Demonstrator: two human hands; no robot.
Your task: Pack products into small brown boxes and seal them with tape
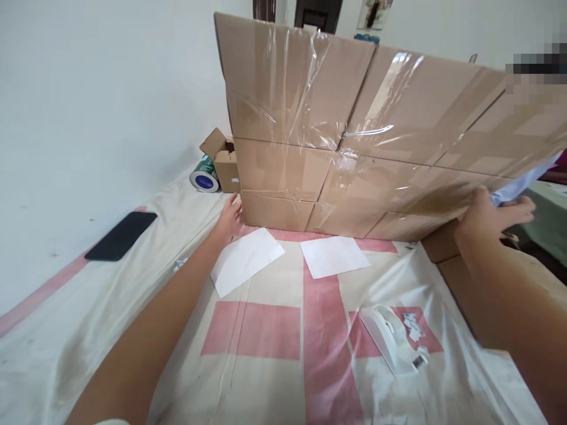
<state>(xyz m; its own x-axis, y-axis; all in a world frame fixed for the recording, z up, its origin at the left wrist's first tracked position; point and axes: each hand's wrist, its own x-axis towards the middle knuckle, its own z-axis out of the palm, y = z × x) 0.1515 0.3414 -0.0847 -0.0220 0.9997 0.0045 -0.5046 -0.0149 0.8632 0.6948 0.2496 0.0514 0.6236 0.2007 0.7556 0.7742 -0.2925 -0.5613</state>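
A large cardboard panel (283, 171), pieced together from flat sections under shiny clear tape, stands upright and tilted slightly across the table. My left hand (231, 217) holds its lower left edge, with the fingertips partly hidden behind it. At the lower right side, my right hand (485, 218) grips the panel's edge, thumb toward the front and fingers reaching past the side. A pale bluish sheet (525, 180) sticks out beside that hand; whether the fingers touch it I cannot tell. Two white papers, a left one (248, 260) and a right one (334, 257), lie before the panel.
A white tape dispenser (385, 339) and crumpled scraps (413, 326) lie on the pink-and-white cloth (266, 386). Brown cardboard (460, 295) is under my right arm. A black phone-like slab (121, 236), a tin (205, 177) and a small open box (228, 174) sit along the wall.
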